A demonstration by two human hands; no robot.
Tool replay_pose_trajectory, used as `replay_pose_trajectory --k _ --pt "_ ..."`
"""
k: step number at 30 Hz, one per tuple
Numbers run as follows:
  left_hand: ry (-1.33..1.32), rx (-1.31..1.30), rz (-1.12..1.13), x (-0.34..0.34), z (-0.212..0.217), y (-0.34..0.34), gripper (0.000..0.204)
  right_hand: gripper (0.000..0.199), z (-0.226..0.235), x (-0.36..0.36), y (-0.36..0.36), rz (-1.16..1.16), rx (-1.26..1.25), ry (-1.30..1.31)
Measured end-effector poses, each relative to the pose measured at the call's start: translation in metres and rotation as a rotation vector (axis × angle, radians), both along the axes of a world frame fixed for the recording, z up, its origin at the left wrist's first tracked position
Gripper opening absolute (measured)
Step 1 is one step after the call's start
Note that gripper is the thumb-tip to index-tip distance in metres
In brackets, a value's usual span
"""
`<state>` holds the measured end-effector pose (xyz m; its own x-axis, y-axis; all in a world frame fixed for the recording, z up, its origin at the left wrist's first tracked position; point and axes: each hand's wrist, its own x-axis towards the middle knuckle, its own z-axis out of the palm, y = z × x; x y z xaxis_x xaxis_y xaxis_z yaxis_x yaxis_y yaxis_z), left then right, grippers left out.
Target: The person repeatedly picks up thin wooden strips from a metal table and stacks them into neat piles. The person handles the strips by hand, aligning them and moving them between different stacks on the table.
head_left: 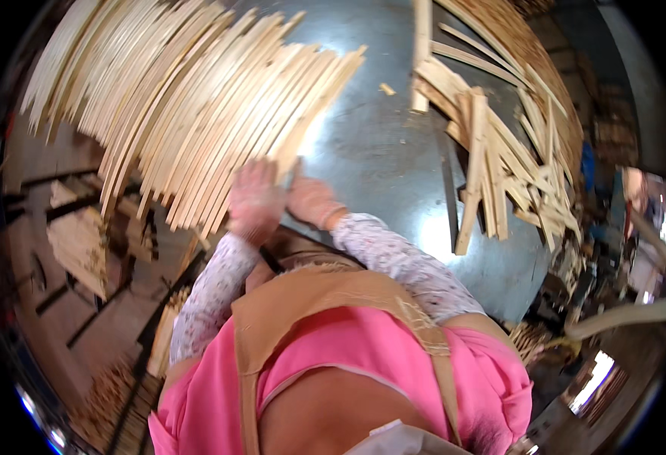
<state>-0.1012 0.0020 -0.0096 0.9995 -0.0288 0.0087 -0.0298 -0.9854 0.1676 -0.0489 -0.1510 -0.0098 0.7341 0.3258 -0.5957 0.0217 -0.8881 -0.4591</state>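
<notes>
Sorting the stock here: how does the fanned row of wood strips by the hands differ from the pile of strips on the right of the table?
The fanned row lies ordered, strips side by side; the pile is jumbled and crossed. Both hands, left hand and right hand, are at the row; the pile lies untouched. Both are pale wood on the grey table.

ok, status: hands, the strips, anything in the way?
Left hand and right hand side by side on the near end of the fanned wooden strips, grip unclear. Loose offcut pile off to the right on the metal table, apart.
</notes>
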Motion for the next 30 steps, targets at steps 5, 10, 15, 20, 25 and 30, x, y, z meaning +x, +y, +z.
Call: replay_pose_trajectory --k 5,10,15,20,25,30 --pt "-0.028 -0.037 -0.091 -0.001 0.024 0.015 0.052 0.075 0.016 0.071 -0.063 0.102 0.000 -0.278" --pt "-0.132 -0.273 -0.157 0.027 0.047 -0.023 0.042 0.086 0.012 0.180 -0.199 -0.722 -0.313 -0.698" --pt "0.054 -0.716 -0.182 0.078 0.029 -0.103 0.044 0.065 -0.003 0.202 -0.233 -0.804 -0.139 -0.595" --pt "0.170 -1.172 0.188 0.171 -0.012 -0.169 0.064 0.042 0.032 0.102 -0.205 -0.404 0.317 -0.350" --pt "0.237 -0.566 0.044 0.228 0.036 -0.192 0.074 0.057 0.038 0.103 -0.280 -0.477 0.033 -0.586" --pt "-0.030 -0.169 -0.053 0.263 -0.009 -0.208 0.078 0.082 -0.001 0.061 -0.422 -0.349 -0.519 -0.844"
